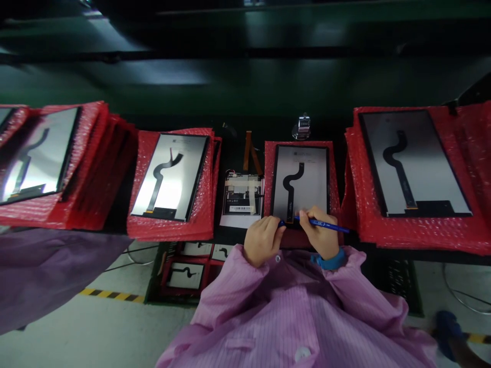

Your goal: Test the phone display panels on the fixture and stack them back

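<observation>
In front of me a display panel (312,179) with a black curved ribbon cable (290,197) lies on a red bubble-wrap sheet (335,189). My right hand (320,231) is closed around a blue pen (330,225), its tip at the panel's lower edge near the cable's base. A blue band circles that wrist. At the panel's lower left corner my left hand (264,239) has its fingers closed on a small dark blue piece (281,223), perhaps the pen's cap. Left of the panel is a circuit board assembly (241,194) with orange flex cables (247,151) above it.
Stacks of panels on red bubble wrap stand at the right (422,230), left (172,230) and far left (88,189). A small metal counter (303,125) sits behind the panel. Below the bench is a crate (153,281) holding panels. A purple sleeve (49,271) shows at left.
</observation>
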{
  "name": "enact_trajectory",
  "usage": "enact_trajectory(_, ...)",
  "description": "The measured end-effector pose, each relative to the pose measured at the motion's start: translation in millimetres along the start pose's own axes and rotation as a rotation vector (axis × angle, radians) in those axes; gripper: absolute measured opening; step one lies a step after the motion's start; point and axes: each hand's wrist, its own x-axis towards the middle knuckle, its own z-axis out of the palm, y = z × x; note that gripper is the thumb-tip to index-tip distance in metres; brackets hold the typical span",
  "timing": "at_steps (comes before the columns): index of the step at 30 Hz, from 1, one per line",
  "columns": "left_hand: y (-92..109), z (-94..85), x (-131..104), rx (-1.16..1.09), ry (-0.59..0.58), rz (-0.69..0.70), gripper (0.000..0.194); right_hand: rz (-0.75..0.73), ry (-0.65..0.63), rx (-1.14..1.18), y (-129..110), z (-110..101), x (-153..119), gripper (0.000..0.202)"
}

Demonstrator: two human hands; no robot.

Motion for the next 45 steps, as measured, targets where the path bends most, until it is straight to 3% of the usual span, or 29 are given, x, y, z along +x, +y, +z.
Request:
enact_trajectory(3, -0.5, -0.2, -0.5, 0.008, 0.001, -0.007, 0.036, 0.036, 0.056, 0.029, -3.6, -4.1, -7.7, 0.036)
enact_trajectory(6, -2.1, 0.2, -2.3, 0.003, 0.001, 0.003, 0.033, 0.043, 0.166, 0.193, -16.6, -27.2, -17.6, 0.018)
enact_trajectory(9, -3.7, 0.7, -4.7, -0.003, 0.004, 0.022, 0.029, -0.238, 0.291, 0.294, -31.0, -71.4, -14.7, 0.01)
enact_trajectory(11, -4.6, 1.1, -6.1, -0.001, 0.018, 0.031, 0.026, -0.416, 0.456, 0.192, -32.5, -105.6, -2.4, 0.006)
enact_trajectory(14, -5.7, 1.9, -7.5, 0.003, 0.047, 0.049, 0.021, -0.308, 0.693, -0.001, -15.6, -149.9, 23.0, 0.014)
enact_trajectory(15, -6.0, 2.2, -7.9, 0.008, 0.059, 0.058, 0.02, -0.236, 0.718, -0.089, -6.2, -160.9, 31.0, 0.016)
enact_trajectory(18, -6.8, 3.3, -8.9, 0.027, 0.09, 0.085, 0.019, -0.091, 0.636, -0.286, 21.8, -180.3, 47.6, 0.029)
enact_trajectory(21, -7.2, 3.6, -9.6, 0.025, 0.096, 0.084, 0.017, -0.013, 0.569, -0.299, 35.1, -183.9, 51.9, 0.034)
enact_trajectory(24, -7.0, 3.1, -9.7, 0.002, 0.086, 0.072, 0.014, 0.009, 0.536, -0.314, 33.1, -181.6, 49.7, 0.034)
enact_trajectory(35, -9.7, 4.0, -12.3, -0.04, 0.089, 0.043, 0.017, -0.005, 0.536, -0.341, 36.2, -181.1, 51.0, 0.036)
enact_trajectory(38, -4.3, -2.4, -10.3, -0.14, 0.098, 0.011, 0.016, -0.01, 0.636, -0.163, 24.5, -178.4, 42.8, 0.037)
enact_trajectory(41, 12.8, -13.4, -6.6, -0.336, 0.041, -0.078, 0.018, -0.073, 0.692, 0.19, -4.8, -162.0, 22.2, 0.03)
enact_trajectory(42, 20.5, -16.9, -5.0, -0.413, 0.011, -0.102, 0.02, -0.108, 0.654, 0.301, -15.5, -153.1, 13.4, 0.028)
enact_trajectory(43, 28.6, -19.9, -3.1, -0.489, -0.022, -0.116, 0.022, -0.091, 0.532, 0.39, -25.2, -142.8, 4.6, 0.025)
enact_trajectory(45, 43.4, -23.9, 1.3, -0.622, -0.083, -0.114, 0.028, 0.004, 0.197, 0.544, -39.0, -120.0, -11.0, 0.02)
